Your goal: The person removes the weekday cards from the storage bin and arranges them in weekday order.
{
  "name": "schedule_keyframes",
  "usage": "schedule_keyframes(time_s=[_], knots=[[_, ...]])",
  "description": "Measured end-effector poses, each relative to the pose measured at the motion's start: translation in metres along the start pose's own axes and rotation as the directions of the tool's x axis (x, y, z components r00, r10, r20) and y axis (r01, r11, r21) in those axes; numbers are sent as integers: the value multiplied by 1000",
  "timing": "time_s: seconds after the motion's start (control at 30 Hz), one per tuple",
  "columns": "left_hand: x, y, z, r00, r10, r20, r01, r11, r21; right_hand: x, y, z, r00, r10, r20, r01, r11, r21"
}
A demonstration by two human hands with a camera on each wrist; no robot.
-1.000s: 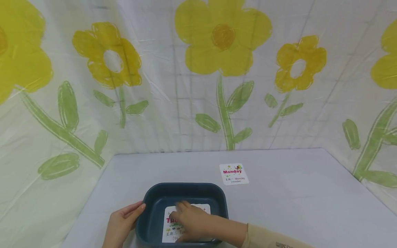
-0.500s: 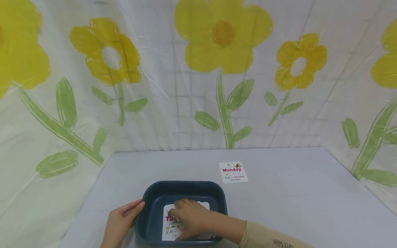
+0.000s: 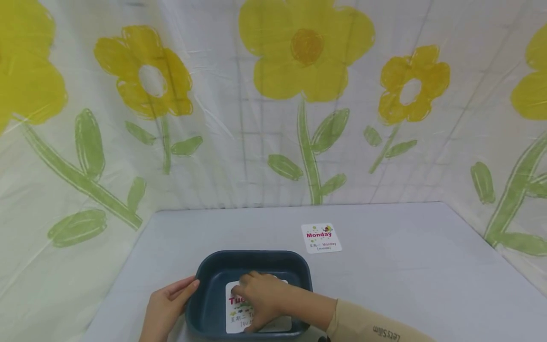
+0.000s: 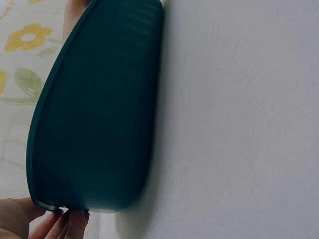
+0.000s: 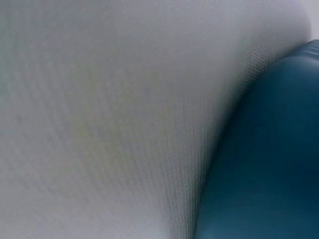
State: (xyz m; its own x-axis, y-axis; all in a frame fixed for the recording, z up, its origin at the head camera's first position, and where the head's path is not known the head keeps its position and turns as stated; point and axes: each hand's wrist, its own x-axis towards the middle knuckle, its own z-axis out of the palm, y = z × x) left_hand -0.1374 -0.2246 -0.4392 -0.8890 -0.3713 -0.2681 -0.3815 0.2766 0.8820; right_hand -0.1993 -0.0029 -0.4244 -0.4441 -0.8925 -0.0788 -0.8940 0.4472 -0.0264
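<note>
A dark blue-green plastic basin stands on the table near the front in the head view. My left hand pinches its left rim between thumb and fingers; the left wrist view shows fingertips against the basin wall. Inside lies a white flash card with red lettering beginning "Tue". My right hand reaches over the right rim and spans this card, thumb at its near edge and fingers at its far edge. The hand covers most of the card's right half. In the right wrist view only the basin's outer wall and cloth appear.
A white "Monday" flash card lies face up on the pale table, behind and right of the basin. A curtain printed with yellow flowers hangs behind the table and along its sides.
The right hand's fingers have drawn in around the "Tuesday" card, which has shifted slightly right within the basin. The left hand and the Monday card have stayed put.
</note>
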Motion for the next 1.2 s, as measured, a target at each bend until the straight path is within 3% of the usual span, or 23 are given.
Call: schedule_keyframes(time_s=[0.77,1.2], knots=[[-1,-1,2,1000,-10,1,10,1000,7,-4,7,-14,999,-8,36,6,998,60],[-2,-1,1,1000,-7,-11,7,1000,-29,-7,17,-41,1000,-17,-5,18,996,90]])
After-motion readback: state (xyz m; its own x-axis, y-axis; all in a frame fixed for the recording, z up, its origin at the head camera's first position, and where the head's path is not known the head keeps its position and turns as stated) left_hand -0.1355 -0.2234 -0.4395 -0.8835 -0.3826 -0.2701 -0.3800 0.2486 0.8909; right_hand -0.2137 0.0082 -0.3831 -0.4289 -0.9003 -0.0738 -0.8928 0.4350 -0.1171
